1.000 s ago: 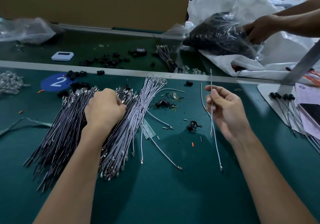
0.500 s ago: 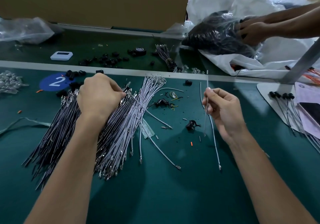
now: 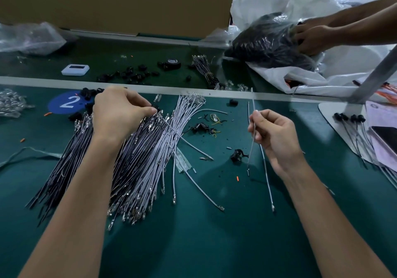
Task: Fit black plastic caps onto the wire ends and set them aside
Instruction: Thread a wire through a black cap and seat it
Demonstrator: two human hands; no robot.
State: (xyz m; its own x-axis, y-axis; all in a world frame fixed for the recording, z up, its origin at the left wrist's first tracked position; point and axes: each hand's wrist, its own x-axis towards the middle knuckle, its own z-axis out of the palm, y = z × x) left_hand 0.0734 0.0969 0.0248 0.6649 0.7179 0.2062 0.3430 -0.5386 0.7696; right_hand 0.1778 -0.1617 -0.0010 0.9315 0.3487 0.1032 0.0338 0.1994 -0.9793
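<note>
Left hand point(image 3: 120, 114) has slid up the wire pile point(image 3: 146, 159) to its top end, grip now pinching a tiny black cap point(image 3: 155, 107), mostly hidden by fingertips. Right hand point(image 3: 277, 135) grip pinches one thin grey wire point(image 3: 251, 144) upright, metal tip dangling. Matte green tabletop point(image 3: 214, 234), crinkly clear bag point(image 3: 30, 39) behind.
</note>
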